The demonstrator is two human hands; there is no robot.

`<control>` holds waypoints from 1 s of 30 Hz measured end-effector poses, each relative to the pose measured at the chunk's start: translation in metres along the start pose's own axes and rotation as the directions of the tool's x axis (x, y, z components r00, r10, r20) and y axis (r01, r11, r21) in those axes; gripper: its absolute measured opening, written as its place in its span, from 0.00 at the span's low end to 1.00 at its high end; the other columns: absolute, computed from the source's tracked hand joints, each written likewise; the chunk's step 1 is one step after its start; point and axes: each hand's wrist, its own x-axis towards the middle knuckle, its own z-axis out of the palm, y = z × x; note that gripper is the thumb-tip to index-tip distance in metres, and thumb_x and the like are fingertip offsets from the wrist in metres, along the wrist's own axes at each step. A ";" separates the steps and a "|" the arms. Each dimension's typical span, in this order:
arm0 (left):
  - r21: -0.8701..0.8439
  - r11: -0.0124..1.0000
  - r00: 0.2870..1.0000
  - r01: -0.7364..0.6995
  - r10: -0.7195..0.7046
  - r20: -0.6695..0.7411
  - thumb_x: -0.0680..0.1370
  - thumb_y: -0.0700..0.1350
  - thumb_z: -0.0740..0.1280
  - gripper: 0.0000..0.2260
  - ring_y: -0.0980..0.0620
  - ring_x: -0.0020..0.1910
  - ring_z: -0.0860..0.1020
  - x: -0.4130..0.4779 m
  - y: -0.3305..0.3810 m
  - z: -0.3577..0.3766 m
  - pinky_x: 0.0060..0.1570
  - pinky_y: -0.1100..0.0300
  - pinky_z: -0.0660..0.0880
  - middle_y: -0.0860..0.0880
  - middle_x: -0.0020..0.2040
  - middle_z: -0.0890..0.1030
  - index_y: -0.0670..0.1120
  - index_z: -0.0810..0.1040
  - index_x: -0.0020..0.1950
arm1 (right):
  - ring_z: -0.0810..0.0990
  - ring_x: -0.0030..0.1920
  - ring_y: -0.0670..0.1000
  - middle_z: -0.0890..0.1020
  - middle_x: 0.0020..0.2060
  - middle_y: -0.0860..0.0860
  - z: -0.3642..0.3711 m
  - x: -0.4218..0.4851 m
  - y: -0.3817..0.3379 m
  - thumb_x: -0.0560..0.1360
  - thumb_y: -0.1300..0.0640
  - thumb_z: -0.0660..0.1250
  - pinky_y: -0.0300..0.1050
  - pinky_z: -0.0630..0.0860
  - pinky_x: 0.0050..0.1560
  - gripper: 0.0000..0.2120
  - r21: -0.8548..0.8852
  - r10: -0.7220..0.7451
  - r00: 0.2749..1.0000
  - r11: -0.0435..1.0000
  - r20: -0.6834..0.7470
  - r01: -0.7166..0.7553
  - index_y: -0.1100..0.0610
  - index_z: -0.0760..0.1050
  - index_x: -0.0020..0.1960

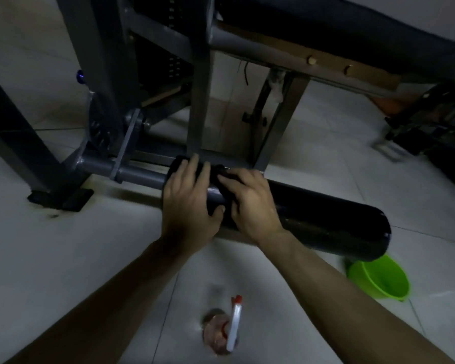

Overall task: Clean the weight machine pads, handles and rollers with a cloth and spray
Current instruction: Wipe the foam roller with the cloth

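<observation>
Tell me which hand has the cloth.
The right hand: it holds the dark cloth against the black roller. The left hand grips the bare roller beside it.

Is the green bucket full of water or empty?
It looks empty. The green bucket shows its bare green inside wall with nothing in it, though the black roller hides one edge, and the picture is dim.

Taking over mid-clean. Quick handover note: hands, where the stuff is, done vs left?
Left hand grips the roller near its left end.
Right hand holds the dark cloth on top of the roller.
Spray bottle is on the floor close by; green basin is on the floor by the roller's right end.
Done: cannot tell what is already wiped.
Left: probably the roller's right stretch, the bench pad, and the handles.
</observation>
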 end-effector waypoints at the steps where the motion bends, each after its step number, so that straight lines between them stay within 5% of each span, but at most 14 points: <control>1: 0.010 0.999 0.997 -0.053 0.052 0.049 0.71 0.52 0.76 0.42 0.41 0.80 0.59 0.000 0.011 0.007 0.77 0.39 0.58 0.43 0.81 0.61 0.45 0.62 0.81 | 0.78 0.57 0.62 0.81 0.62 0.56 -0.007 -0.013 0.017 0.69 0.59 0.56 0.58 0.75 0.59 0.28 -0.027 0.024 0.999 0.999 -0.028 -0.025 0.59 0.82 0.65; 5: 0.009 0.966 0.948 -0.258 0.252 0.197 0.72 0.54 0.77 0.41 0.44 0.81 0.58 0.001 0.063 0.036 0.80 0.47 0.49 0.46 0.81 0.63 0.46 0.63 0.80 | 0.77 0.57 0.61 0.80 0.63 0.56 -0.037 -0.063 0.076 0.68 0.62 0.56 0.58 0.75 0.58 0.29 -0.090 0.147 0.987 0.984 -0.065 -0.153 0.58 0.81 0.67; 10: 0.083 0.897 0.872 -0.434 0.396 0.289 0.65 0.60 0.79 0.48 0.43 0.80 0.59 -0.003 0.125 0.075 0.80 0.44 0.54 0.46 0.81 0.63 0.46 0.63 0.80 | 0.77 0.57 0.61 0.80 0.65 0.53 -0.074 -0.122 0.145 0.66 0.62 0.57 0.57 0.74 0.58 0.31 -0.115 0.281 0.947 0.947 -0.158 -0.300 0.56 0.81 0.67; 20: 0.179 0.883 0.888 -0.433 0.384 0.254 0.55 0.53 0.83 0.50 0.44 0.71 0.69 0.009 0.142 0.092 0.67 0.48 0.63 0.49 0.75 0.72 0.50 0.70 0.76 | 0.74 0.58 0.59 0.81 0.61 0.55 -0.085 -0.175 0.200 0.66 0.70 0.60 0.45 0.69 0.64 0.30 0.068 0.552 0.710 0.808 -0.437 -0.586 0.58 0.82 0.65; 27: 0.096 0.917 0.890 -0.388 0.345 0.298 0.57 0.53 0.81 0.47 0.46 0.71 0.68 0.024 0.143 0.087 0.67 0.51 0.61 0.53 0.75 0.71 0.53 0.69 0.76 | 0.76 0.57 0.63 0.80 0.62 0.56 -0.048 -0.114 0.130 0.68 0.66 0.66 0.55 0.73 0.59 0.26 0.063 0.290 0.921 0.957 -0.261 -0.283 0.58 0.82 0.65; 30: 0.081 0.920 0.886 -0.383 0.341 0.315 0.58 0.54 0.81 0.49 0.47 0.72 0.66 0.024 0.143 0.084 0.68 0.51 0.60 0.54 0.76 0.69 0.53 0.67 0.77 | 0.78 0.57 0.64 0.81 0.63 0.56 -0.070 -0.152 0.175 0.66 0.65 0.60 0.57 0.74 0.59 0.28 -0.024 0.271 0.907 0.956 -0.322 -0.294 0.57 0.82 0.64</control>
